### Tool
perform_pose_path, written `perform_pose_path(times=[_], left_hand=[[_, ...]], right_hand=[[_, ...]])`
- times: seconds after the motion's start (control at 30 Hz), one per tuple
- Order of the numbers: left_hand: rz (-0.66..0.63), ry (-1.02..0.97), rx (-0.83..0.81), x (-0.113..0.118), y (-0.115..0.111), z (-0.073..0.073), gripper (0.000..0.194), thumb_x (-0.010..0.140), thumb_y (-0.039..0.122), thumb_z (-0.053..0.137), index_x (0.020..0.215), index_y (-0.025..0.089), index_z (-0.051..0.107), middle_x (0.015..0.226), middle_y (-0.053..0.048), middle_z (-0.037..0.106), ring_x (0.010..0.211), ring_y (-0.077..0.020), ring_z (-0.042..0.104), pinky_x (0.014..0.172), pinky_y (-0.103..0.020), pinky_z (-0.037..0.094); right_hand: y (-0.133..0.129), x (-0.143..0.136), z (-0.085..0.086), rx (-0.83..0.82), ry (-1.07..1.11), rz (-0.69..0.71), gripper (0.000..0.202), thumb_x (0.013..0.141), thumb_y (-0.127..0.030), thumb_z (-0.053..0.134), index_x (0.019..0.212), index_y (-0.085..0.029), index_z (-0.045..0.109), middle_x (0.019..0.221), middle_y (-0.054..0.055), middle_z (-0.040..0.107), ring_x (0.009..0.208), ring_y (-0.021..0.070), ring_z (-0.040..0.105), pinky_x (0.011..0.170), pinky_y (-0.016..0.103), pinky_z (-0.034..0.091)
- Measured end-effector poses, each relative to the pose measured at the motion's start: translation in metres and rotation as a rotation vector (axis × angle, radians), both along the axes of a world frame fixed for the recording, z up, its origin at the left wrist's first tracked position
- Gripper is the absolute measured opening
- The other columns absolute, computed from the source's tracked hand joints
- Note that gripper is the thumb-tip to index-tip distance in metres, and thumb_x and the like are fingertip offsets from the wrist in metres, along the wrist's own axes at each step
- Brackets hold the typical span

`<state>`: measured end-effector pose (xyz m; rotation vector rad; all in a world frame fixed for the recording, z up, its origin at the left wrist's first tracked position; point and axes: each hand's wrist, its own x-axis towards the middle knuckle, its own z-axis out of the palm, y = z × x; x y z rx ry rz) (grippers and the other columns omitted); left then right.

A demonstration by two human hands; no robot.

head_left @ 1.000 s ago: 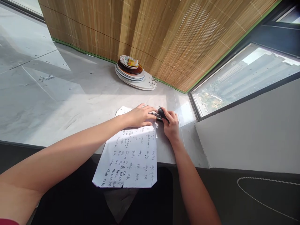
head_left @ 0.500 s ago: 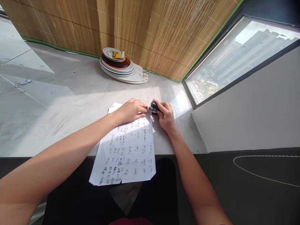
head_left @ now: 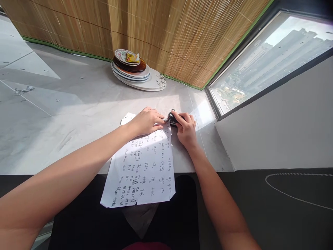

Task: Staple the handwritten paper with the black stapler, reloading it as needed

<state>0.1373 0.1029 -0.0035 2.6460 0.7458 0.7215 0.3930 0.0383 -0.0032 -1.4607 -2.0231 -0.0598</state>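
My left hand [head_left: 149,121] lies on the upper part of a handwritten sheet of white paper [head_left: 145,173], its fingers stretched toward the paper's far right corner. Around a black stapler [head_left: 171,117] the fingers of my right hand [head_left: 186,129] are closed. The stapler's front end is at that corner, right beside my left fingertips. Whether its jaws are pressed together is too small to tell. The sheet's near end hangs over the counter edge and has cut corners and a small notch.
Beyond the paper, a stack of plates [head_left: 137,81] bears a yellow packet [head_left: 132,57] on top. A bamboo blind [head_left: 156,31] hangs behind it. Loose staples [head_left: 24,90] lie on the counter [head_left: 85,104] at left. At right stand a window [head_left: 265,66] and a white wall [head_left: 281,128].
The view has shifted slightly. My right hand and the stapler have moved a little to the right and turned slightly. My left hand stays on the paper.
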Motion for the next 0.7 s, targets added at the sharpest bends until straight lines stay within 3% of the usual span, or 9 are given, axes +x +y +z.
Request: perform_pose_path(times=[0.57, 0.7], left_hand=[[0.001, 0.052, 0.015, 0.002, -0.0027, 0.0047, 0.023, 0.111, 0.039, 0.065, 0.113, 0.034, 0.088, 0.122, -0.004, 0.082, 0.112, -0.0272, 0.068, 0.111, -0.049, 0.042], [-0.018, 0.052, 0.017, 0.0026, -0.0035, 0.0059, 0.027, 0.113, 0.04, 0.063, 0.109, 0.034, 0.088, 0.118, -0.004, 0.082, 0.113, -0.0268, 0.068, 0.114, -0.049, 0.039]], right_hand=[[-0.0004, -0.0029, -0.0006, 0.02, -0.027, -0.003, 0.063, 0.104, -0.011, 0.05, 0.152, -0.046, 0.068, 0.126, 0.008, 0.07, 0.113, 0.0325, 0.059, 0.101, 0.056, 0.05], [-0.0019, -0.0055, 0.0013, 0.037, -0.053, -0.015, 0.051, 0.107, -0.022, 0.057, 0.151, -0.046, 0.069, 0.124, 0.008, 0.07, 0.114, 0.0334, 0.059, 0.1, 0.055, 0.048]])
